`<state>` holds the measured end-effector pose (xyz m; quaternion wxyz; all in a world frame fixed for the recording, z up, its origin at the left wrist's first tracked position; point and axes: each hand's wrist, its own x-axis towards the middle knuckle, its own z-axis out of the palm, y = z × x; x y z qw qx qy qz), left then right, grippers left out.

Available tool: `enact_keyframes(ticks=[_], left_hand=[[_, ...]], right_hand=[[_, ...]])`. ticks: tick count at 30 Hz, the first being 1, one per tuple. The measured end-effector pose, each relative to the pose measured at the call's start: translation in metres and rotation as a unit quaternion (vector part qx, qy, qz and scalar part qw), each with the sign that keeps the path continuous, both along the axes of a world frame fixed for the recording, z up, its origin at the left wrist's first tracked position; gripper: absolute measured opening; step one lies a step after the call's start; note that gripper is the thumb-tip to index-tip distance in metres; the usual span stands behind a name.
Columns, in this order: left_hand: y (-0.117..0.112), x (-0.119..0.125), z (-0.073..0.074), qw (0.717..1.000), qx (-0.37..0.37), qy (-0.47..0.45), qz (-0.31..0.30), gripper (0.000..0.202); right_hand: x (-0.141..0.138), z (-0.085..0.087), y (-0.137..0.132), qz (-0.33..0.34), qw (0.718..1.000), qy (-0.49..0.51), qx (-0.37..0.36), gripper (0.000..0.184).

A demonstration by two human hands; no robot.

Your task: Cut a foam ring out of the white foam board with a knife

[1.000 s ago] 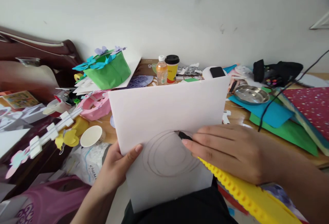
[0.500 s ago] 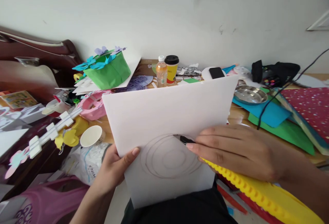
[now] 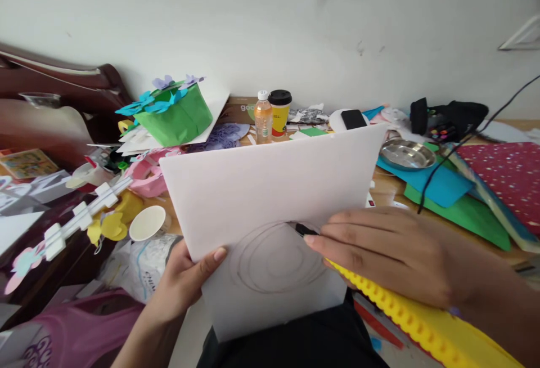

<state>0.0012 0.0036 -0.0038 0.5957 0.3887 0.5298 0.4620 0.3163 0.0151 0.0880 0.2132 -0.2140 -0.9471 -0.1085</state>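
Observation:
A white sheet of board (image 3: 270,182) is tilted up in front of me, its lower edge against my dark clothing. Pencilled rings, one inside another, are drawn on its lower half. My left hand (image 3: 192,272) grips the sheet's left edge, thumb on the front and fingers behind. In my right hand (image 3: 379,250) is a craft knife (image 3: 302,229), its blade tip on the upper part of the outer ring. The fingers hide most of the knife. Below that hand runs a yellow ridged piece (image 3: 405,312); I cannot tell whether it belongs to the knife.
Behind the sheet stand a bottle (image 3: 263,117) and a lidded yellow cup (image 3: 279,113). To the left are a green paper basket (image 3: 181,117), a paper cup (image 3: 147,223) and a pink tub (image 3: 84,326). A steel dish (image 3: 407,153) and black cable (image 3: 447,161) lie right.
The view has shifted slightly, and the sheet with both hands sits a little further left in it. The blade tip stays at about the same place on the ring.

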Motion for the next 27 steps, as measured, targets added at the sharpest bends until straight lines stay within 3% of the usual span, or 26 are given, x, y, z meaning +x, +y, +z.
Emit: enact_keyframes(ticks=[5, 12, 20, 27], left_hand=[[0.006, 0.009, 0.003, 1.0, -0.015, -0.019, 0.017, 0.048], [0.016, -0.003, -0.011, 0.999, -0.012, -0.039, 0.031, 0.059], [0.015, -0.005, -0.012, 0.999, -0.004, -0.028, 0.032, 0.056], [0.009, -0.01, -0.013, 0.999, -0.005, -0.01, 0.041, 0.06]], right_hand=[[-0.004, 0.001, 0.011, 0.016, 0.999, -0.04, -0.003, 0.037], [0.007, -0.001, 0.002, 0.007, 1.0, 0.004, -0.004, 0.035], [0.005, -0.009, 0.0, 0.014, 1.0, 0.023, -0.016, 0.028], [0.004, -0.002, -0.001, 0.012, 0.999, 0.022, -0.022, 0.032]])
